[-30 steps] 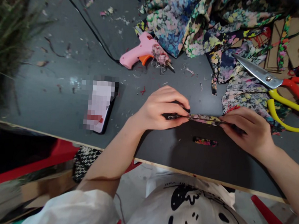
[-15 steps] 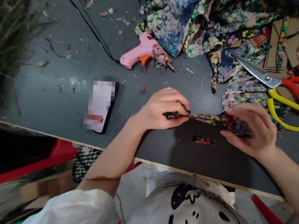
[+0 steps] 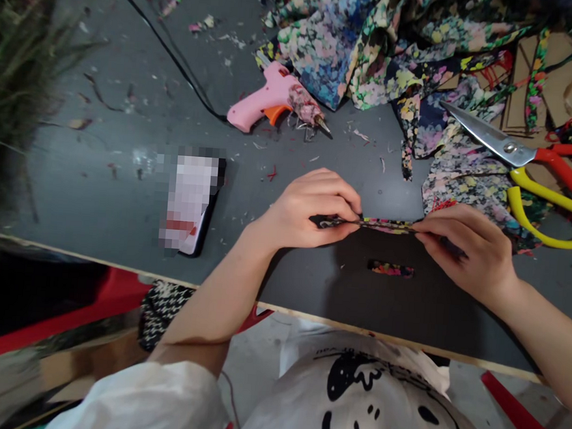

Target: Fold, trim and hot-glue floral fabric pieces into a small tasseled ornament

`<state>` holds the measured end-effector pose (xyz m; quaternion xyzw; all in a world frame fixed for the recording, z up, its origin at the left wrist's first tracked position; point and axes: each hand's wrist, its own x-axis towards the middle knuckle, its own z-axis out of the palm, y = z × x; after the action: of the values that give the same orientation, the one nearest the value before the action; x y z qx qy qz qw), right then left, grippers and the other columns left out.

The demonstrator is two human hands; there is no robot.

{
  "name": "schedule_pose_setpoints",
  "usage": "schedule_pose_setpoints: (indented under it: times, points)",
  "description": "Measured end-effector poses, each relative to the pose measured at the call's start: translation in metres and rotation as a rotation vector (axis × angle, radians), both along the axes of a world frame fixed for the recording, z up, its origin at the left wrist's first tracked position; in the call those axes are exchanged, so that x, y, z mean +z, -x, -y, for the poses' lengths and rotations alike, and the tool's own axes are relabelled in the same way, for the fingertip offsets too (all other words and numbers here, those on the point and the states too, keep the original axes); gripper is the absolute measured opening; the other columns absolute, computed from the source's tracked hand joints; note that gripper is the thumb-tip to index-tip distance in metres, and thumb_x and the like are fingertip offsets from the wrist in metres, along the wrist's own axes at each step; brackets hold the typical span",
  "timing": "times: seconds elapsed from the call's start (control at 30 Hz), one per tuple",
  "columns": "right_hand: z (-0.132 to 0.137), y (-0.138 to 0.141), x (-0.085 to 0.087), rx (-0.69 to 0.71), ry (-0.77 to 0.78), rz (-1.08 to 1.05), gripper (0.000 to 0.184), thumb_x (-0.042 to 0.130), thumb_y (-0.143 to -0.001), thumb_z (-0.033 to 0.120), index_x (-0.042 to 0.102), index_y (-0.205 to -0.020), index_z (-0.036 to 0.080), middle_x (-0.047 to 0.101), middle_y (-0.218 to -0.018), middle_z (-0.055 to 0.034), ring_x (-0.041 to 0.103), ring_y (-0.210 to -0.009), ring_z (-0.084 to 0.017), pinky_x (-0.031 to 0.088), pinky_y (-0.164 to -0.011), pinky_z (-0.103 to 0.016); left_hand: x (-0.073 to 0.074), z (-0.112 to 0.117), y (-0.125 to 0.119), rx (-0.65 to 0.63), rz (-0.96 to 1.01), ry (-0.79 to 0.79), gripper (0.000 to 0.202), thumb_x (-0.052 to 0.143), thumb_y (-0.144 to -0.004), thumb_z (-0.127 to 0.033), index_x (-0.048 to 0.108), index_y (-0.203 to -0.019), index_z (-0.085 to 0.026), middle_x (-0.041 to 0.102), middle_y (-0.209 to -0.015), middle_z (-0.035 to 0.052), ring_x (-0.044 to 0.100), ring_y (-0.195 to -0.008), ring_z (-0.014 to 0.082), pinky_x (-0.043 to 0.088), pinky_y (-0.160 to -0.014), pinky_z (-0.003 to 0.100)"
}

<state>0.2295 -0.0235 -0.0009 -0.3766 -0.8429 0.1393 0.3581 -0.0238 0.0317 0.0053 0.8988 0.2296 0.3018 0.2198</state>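
Observation:
A narrow folded strip of floral fabric (image 3: 387, 225) is stretched level between my two hands, just over the table. My left hand (image 3: 316, 209) pinches its left end, and a dark tail of the strip shows inside the curled fingers. The right end is gripped between thumb and fingertips of my right hand (image 3: 469, 253). Below the strip, a short floral fabric piece (image 3: 390, 269) lies flat on the grey table (image 3: 358, 298). Beyond my right hand spreads a larger floral cloth piece (image 3: 458, 177), with red threads near my fingers.
Scissors (image 3: 510, 150) with red and yellow handles lie at the right on cloth and cardboard pieces (image 3: 569, 90). A pink glue gun (image 3: 262, 98) with a black cord rests behind my left hand. A phone (image 3: 193, 201) lies left. Dried grass (image 3: 10, 91) stands at the far left.
My right hand has moved slightly left and its fingers have closed on the strip's right end, which now looks narrower. My left hand has kept its pinch in place.

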Motion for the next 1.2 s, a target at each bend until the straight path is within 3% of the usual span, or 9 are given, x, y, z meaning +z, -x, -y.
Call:
schedule_pose_setpoints:
  times: [0.43, 0.77, 1.2]
  points:
    - [-0.0004, -0.0014, -0.0032, 0.0, 0.03, -0.04, 0.024, 0.063, -0.078, 0.007, 0.057, -0.096, 0.021, 0.066, -0.083, -0.0035, 0.063, -0.076, -0.015, 0.055, -0.073, -0.031, -0.0014, -0.0002, 0.0004, -0.011, 0.011, -0.002, 0.009, 0.066, -0.079, -0.02, 0.061, -0.071, -0.019, 0.071, -0.077, 0.0015, 0.065, -0.068, 0.0117, 0.049, -0.067, 0.027]
    - [0.0007, -0.0011, -0.0018, -0.011, 0.064, -0.051, 0.017, 0.061, -0.08, 0.01, 0.059, -0.091, 0.023, 0.066, -0.083, -0.0036, 0.065, -0.075, -0.016, 0.056, -0.071, -0.031, -0.0015, 0.0003, 0.0004, 0.032, -0.042, 0.067, 0.016, 0.065, -0.08, -0.026, 0.062, -0.066, -0.019, 0.072, -0.075, 0.002, 0.065, -0.067, 0.0118, 0.049, -0.067, 0.028]
    - [-0.0014, -0.0021, -0.0006, 0.066, 0.073, -0.075, 0.02, 0.061, -0.079, 0.007, 0.057, -0.091, 0.022, 0.065, -0.082, -0.0032, 0.063, -0.076, -0.016, 0.055, -0.07, -0.032, -0.0025, 0.0015, -0.0013, -0.047, 0.056, -0.001, 0.009, 0.067, -0.077, -0.016, 0.059, -0.072, -0.018, 0.07, -0.076, 0.0038, 0.064, -0.067, 0.0127, 0.049, -0.068, 0.028]
